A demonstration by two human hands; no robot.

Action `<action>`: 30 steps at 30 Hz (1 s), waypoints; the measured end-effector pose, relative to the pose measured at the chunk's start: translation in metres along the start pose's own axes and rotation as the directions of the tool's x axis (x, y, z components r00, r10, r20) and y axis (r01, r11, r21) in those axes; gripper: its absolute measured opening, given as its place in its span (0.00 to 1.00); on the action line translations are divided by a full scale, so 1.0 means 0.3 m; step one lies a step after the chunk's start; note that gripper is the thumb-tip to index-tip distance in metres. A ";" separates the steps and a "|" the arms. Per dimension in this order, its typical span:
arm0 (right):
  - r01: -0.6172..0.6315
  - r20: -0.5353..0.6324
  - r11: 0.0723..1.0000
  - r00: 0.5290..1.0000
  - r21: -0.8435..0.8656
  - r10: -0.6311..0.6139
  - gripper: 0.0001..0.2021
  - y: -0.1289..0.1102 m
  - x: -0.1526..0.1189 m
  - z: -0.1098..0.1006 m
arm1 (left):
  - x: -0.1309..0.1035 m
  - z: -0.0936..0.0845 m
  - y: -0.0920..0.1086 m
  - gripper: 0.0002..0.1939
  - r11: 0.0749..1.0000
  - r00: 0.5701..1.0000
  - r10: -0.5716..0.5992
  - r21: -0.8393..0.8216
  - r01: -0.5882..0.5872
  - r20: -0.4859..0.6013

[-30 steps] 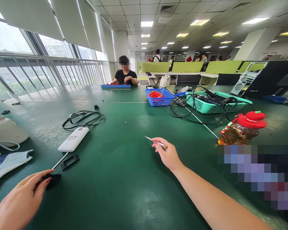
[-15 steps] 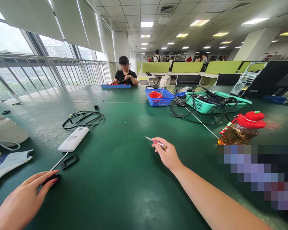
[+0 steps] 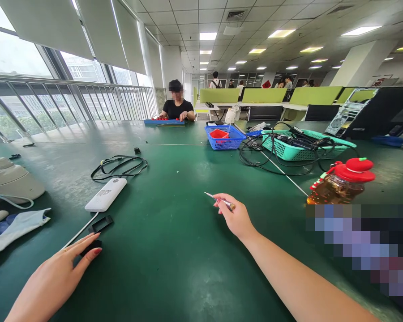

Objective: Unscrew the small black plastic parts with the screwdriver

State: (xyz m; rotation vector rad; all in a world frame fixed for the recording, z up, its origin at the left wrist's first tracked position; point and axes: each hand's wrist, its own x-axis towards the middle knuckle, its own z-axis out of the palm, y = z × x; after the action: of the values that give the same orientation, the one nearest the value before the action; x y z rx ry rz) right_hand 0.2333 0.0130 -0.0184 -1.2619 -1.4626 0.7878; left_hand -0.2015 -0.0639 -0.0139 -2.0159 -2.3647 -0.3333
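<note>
1. A wide green counter [image 3: 174, 268] is stretching from the near edge to the far end of the room, carrying everything described here.
2. A black computer case [image 3: 372, 112] is lying at the far right of the counter.
3. A teal basket [image 3: 336, 144] is sitting to the left of the case, with black cables [image 3: 272, 158] spilling out of it onto the counter.
4. A blue basket [image 3: 225, 139] is standing just left of the teal one, holding something red.
5. A person in a black top [image 3: 177, 107] is sitting at the far end, working over a blue tray [image 3: 164, 121].
6. A bottle [image 3: 342, 183] with a red lid is lying tilted at the right, filled with amber liquid.
7. A white power bank [image 3: 106, 194] is resting at the left, with a white cord running from it toward the near left.
8. The left hand [image 3: 53, 281] is lying flat at the near left, its fingers [image 3: 90, 255] stretched out and resting on a small black part [image 3: 91, 245], not closing around it.
9. The right hand [image 3: 237, 219] is hovering near the middle of the counter, its fingers [image 3: 221, 203] pinching a thin metal tool [image 3: 218, 199] whose tip is pointing left and away.
10. A small black frame [image 3: 101, 224] is lying just beyond the black part, between it and the power bank.
</note>
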 end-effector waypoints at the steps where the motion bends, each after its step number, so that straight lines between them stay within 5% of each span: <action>1: -0.002 0.001 1.000 1.000 -0.001 0.002 0.16 0.000 0.000 0.000 | 0.006 -0.021 0.024 0.26 1.000 1.000 -0.012 0.018 0.012 0.023; 6: 0.010 -0.003 1.000 1.000 -0.001 -0.010 0.16 0.000 -0.002 0.002 | 0.063 -0.099 0.140 0.33 0.998 0.995 0.003 0.063 -0.009 0.098; 12: 0.028 -0.004 1.000 1.000 0.006 -0.028 0.16 0.003 0.002 0.002 | 0.120 -0.042 0.207 0.40 0.965 0.970 0.016 0.250 -0.078 0.242; 23: 0.017 0.008 1.000 1.000 0.002 -0.017 0.16 -0.003 0.002 0.000 | 0.119 -0.029 0.163 0.22 0.987 0.990 0.097 0.115 -0.108 0.100; 30: 0.023 0.005 1.000 1.000 0.002 -0.023 0.17 0.001 0.000 0.004 | 0.122 -0.005 0.172 0.16 0.966 0.969 0.238 0.118 -0.230 -0.065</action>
State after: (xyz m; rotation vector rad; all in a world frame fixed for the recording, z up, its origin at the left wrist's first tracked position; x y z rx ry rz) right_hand 0.2323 0.0133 -0.0190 -1.2403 -1.4769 0.7775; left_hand -0.1574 -0.0209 0.0007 -2.1571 -2.0240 -0.2646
